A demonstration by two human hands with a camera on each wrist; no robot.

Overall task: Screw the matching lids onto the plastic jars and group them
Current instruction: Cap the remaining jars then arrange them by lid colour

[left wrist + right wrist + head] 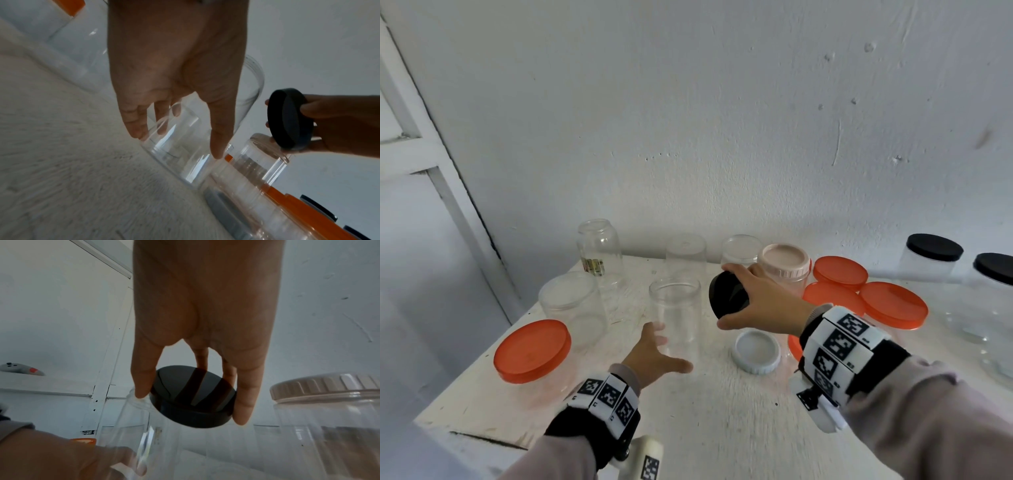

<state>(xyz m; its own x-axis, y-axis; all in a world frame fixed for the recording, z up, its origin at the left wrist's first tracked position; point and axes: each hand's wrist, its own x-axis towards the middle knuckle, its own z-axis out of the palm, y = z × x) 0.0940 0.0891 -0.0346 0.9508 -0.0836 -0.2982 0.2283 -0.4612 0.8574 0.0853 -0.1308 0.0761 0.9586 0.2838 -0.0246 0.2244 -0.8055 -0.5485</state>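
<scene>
An open clear jar (676,315) stands upright in the middle of the white table (722,411). My left hand (669,349) reaches round its lower part with thumb and fingers spread straight; in the left wrist view the fingertips (137,133) touch the jar (185,162) wall without curling. My right hand (724,295) holds a black lid (732,294) tilted on edge, just right of the jar's mouth and at about its height. In the right wrist view the thumb and fingers (244,405) pinch the lid (176,382) by its rim.
More open clear jars (599,246) stand at the back. An orange-lidded jar (532,349) sits front left, near the table's corner. A pink-lidded jar (786,267), several orange lids (893,303) and a pale blue lid (756,351) lie right. Black-lidded jars (931,253) stand far right.
</scene>
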